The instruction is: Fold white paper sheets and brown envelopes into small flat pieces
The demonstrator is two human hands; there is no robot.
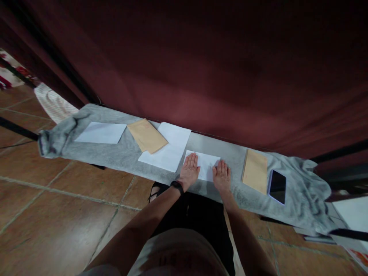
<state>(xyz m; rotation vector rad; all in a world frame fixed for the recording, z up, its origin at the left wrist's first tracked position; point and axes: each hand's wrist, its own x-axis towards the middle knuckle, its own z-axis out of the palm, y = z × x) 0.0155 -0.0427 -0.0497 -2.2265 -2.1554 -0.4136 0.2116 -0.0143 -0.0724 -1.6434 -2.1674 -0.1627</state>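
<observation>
A small white sheet of paper [206, 163], perhaps folded, lies on the grey cloth in front of me. My left hand [189, 170] rests flat on its left side, fingers stretched out, with a dark band on the wrist. On its right edge lies my right hand [222, 175], also flat with the fingers extended. Left of my hands is a larger white sheet [175, 149], partly covered by a brown envelope [148, 136]. To the right sits a stack of brown envelopes [255, 171].
The grey cloth [115, 153] covers a long narrow bench or table. Another white sheet [101, 132] is at the far left. A phone [277, 187] lies right of the envelopes. A dark red curtain [201, 76] hangs along the back edge; below is a tiled floor [57, 214].
</observation>
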